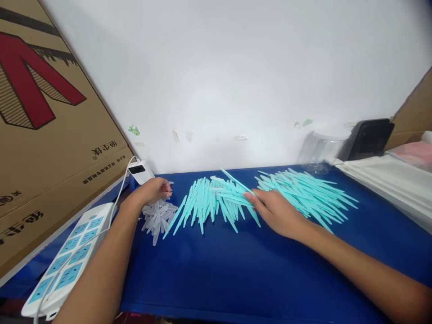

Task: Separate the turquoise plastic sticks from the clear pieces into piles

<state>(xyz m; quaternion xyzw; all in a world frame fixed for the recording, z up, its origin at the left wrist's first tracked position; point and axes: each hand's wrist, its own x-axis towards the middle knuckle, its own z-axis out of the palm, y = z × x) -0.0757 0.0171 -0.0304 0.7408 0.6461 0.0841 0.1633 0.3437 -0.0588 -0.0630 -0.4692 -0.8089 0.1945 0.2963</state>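
My right hand [273, 209] is closed around a small bundle of slim, tapered turquoise plastic sticks [231, 191], their ends pointing left. Below that bundle lies a fanned heap of the same sticks [202, 202] on the blue table. A second turquoise heap [307, 195] spreads to the right, just beyond my right wrist. On the left, over a pile of small clear plastic pieces [158, 218], my left hand [158, 189] has its fingers pinched together. A clear plastic piece [171, 182] shows at its fingertips. The fingers partly hide it.
A white power strip [97, 213] with a cable lies beside my left forearm, near a large cardboard box [67, 148]. Against the white wall stand a clear jar [324, 150] and a black object [369, 137]. White sheets [388, 180] are stacked at the right.
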